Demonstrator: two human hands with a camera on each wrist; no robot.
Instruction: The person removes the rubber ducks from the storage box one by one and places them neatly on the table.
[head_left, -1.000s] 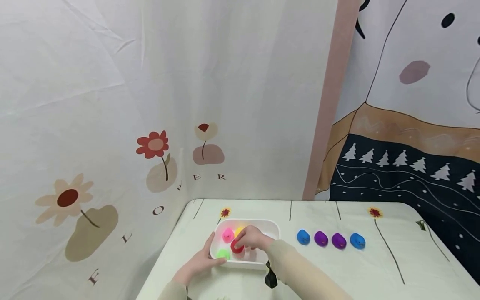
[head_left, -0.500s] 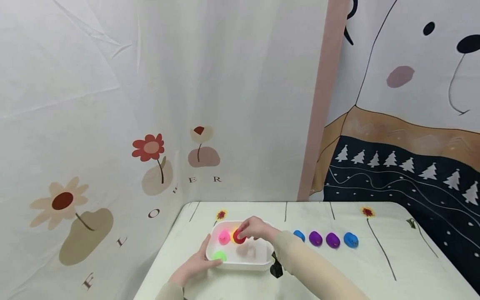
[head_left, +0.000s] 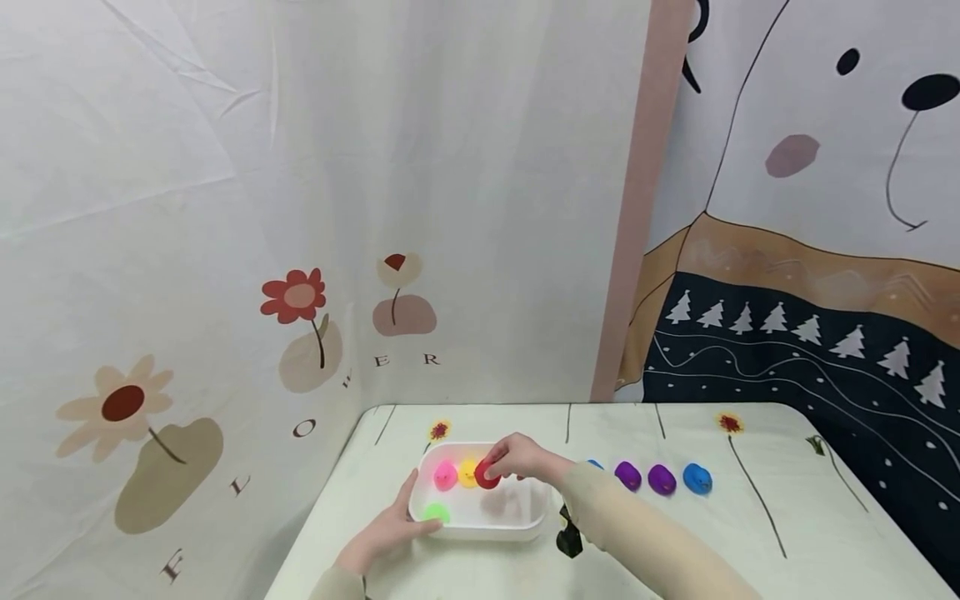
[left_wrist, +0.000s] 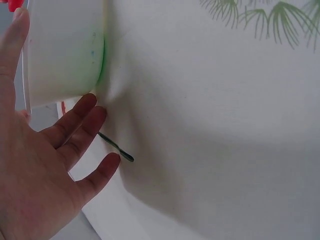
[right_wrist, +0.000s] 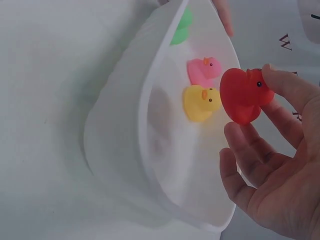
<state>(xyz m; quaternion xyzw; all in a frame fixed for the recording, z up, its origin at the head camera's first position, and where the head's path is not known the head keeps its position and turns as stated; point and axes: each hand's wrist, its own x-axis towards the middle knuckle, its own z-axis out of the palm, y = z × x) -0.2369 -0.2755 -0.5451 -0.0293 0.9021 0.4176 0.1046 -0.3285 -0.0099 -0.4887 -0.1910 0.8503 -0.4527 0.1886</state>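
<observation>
Pinching red duck (right_wrist: 242, 97) in right hand (head_left: 521, 457) above tub (head_left: 491, 534), not yet releasing; bracing tub with spread left hand (head_left: 388, 527); looking partway along, counting three ducks (head_left: 467, 473) inside, four ducks (head_left: 662, 479) outside.

the sleeves (head_left: 652, 525) are plain beige, and a black piece (head_left: 570, 542), perhaps a worn camera, shows below the right one.

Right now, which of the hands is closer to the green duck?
Left. The left hand touches the tray beside the green duck; the right hand is farther off, pinching the red duck over the tray.
</observation>
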